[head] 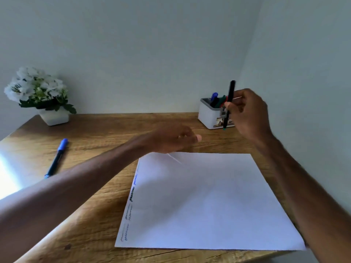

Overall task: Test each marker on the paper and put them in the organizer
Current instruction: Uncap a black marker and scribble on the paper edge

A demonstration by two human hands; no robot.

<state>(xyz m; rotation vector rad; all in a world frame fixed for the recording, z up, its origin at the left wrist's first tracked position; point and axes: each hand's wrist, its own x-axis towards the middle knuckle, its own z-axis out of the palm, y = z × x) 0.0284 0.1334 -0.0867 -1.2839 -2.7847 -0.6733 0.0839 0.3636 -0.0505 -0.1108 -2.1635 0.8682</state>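
Pinched between thumb and fingertips, the dark marker (230, 99) stands nearly upright in the right hand (248, 112), above the table (95, 133) beyond the paper's (209, 202) far right corner. The white organizer (208, 115) sits just behind it there, with several markers already standing inside. The left hand (172, 138) hovers over the paper's far edge, blurred. Its fingers look loose and it seems to hold nothing.

A column of squiggles (133, 190) runs down the paper's left edge, so this marker is probably tested and on its way into the organizer. Its lower end sits below the organizer's rim in the head view. The person would do well to raise it first, so the end clears the rim rather than knocking the wall. Keeping it upright and aiming for a gap among the standing markers should stop it jamming or tipping them. Letting go only once the lower end is inside would keep it from bouncing out. Whether the cap is on cannot be told through the blur, so it deserves a check.

One blue marker (57, 158) lies well to the left of the paper, likely next for the free hand. A flower pot (54, 116) stands farther off beyond it.
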